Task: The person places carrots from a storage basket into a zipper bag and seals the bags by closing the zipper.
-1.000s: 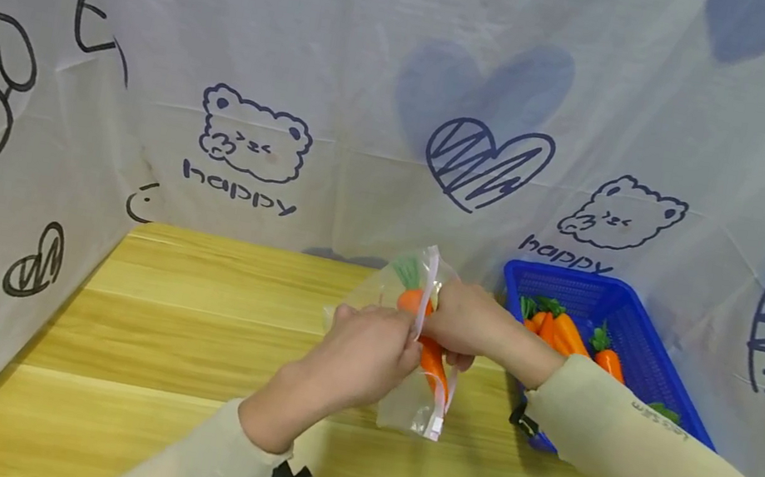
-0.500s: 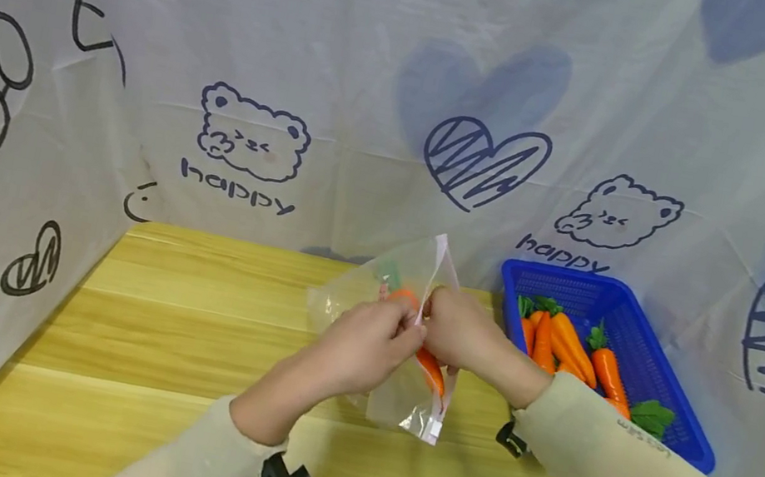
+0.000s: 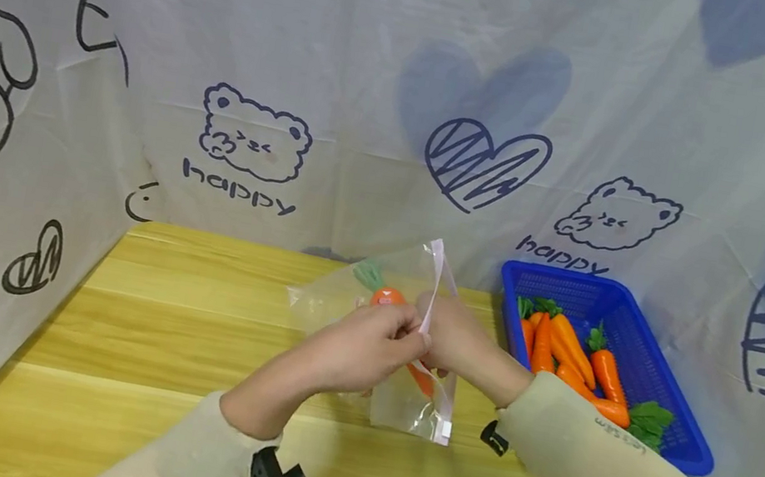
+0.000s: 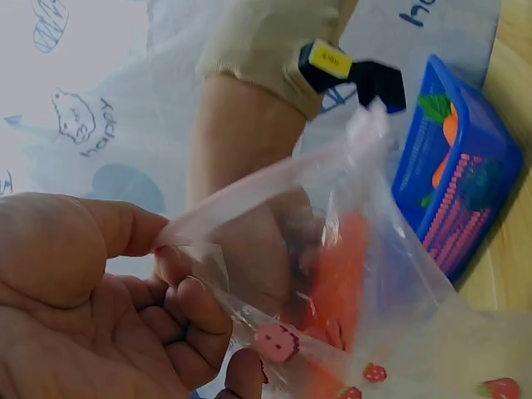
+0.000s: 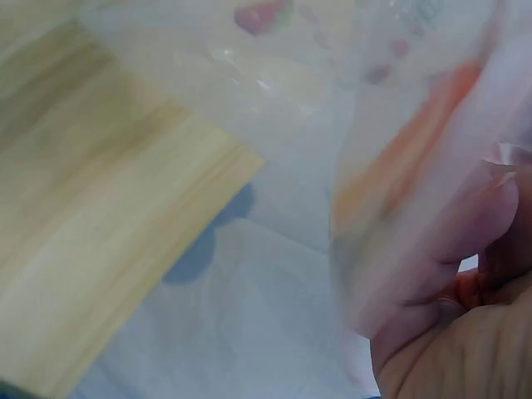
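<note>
A clear zip bag [image 3: 398,415] with small printed pictures and a pale zip strip stands tilted above the table. My left hand [image 3: 358,346] pinches its rim between thumb and fingers. A toy-like orange carrot [image 3: 388,297] with a green top slants inside the bag. My right hand [image 3: 459,334] reaches through the mouth with curled fingers and seems to grip the carrot's lower part; the rim and film partly cover those fingers. In the left wrist view, the carrot [image 4: 339,274] shows blurred through the film beside the right hand [image 4: 253,241].
A blue plastic basket [image 3: 689,425] with several carrots [image 3: 565,345] and green leaves stands at the right on the wooden table [image 3: 183,340]. Behind the table hangs a pale printed curtain [image 3: 374,60]. Each sleeve carries a small black wrist device.
The carrot has shifted left and deeper into the bag, and its green top now shows more plainly. The bag spreads further left. My right arm has drawn slightly left, uncovering more of the basket.
</note>
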`<state>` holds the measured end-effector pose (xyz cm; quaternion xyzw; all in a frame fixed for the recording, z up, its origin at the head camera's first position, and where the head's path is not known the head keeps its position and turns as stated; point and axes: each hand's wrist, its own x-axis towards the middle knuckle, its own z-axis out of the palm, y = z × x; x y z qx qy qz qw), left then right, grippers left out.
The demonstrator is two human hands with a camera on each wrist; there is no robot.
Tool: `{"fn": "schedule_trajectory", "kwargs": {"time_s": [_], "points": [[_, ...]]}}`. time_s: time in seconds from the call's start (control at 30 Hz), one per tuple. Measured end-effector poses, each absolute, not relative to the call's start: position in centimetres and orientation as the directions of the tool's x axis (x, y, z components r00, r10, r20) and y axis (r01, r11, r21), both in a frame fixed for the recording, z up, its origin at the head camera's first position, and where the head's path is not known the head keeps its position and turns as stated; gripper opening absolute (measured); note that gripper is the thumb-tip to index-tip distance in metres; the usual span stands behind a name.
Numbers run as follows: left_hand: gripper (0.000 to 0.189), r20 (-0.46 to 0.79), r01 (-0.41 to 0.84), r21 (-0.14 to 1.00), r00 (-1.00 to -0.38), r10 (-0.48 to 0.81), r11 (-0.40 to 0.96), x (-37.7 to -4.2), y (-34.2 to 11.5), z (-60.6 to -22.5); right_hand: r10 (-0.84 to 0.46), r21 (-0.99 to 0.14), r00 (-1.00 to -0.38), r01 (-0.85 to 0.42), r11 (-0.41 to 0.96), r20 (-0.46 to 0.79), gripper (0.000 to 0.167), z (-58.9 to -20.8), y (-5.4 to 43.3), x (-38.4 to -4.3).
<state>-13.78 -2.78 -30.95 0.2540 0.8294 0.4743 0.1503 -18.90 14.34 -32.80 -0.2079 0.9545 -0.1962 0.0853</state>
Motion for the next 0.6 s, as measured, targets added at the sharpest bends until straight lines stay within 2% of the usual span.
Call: {"fn": "schedule_trajectory", "kwargs": {"time_s": [0.1,0.27,0.37,0.43,0.5,0.6], "points": [[0.023,-0.012,0.257,0.865,-0.849,0.529,0.431,-14.1,-3.2,-31.0,-0.441,-0.414,-0.892,-0.365,0.834,-0.102,0.024,-33.0,13.7,-19.0],[0.025,-0.057,0.174,0.862,-0.900,0.432,0.476,-14.6,-4.7,-31.3,-0.384,-0.543,-0.887,-0.196,0.817,-0.257,0.028,-32.7,13.2,-18.6],[0.025,-0.074,0.137,0.869,-0.914,0.399,0.475,-14.9,-5.7,-31.4,-0.341,-0.538,-0.923,-0.199,0.819,-0.178,0.029,-32.5,14.0,-18.2],[0.024,-0.079,0.127,0.871,-0.916,0.392,0.474,-15.0,-6.3,-31.5,-0.282,-0.457,-0.957,-0.222,0.861,-0.067,0.028,-32.4,15.0,-18.0],[0.025,-0.083,0.121,0.875,-0.917,0.391,0.469,-15.1,-6.7,-31.4,-0.202,-0.381,-0.979,-0.187,0.905,0.001,0.033,-32.4,16.0,-17.8],[0.025,-0.082,0.120,0.875,-0.918,0.389,0.469,-15.1,-7.2,-31.5,-0.170,-0.365,-0.984,-0.142,0.920,-0.047,0.042,-32.7,17.4,-17.8]]}}
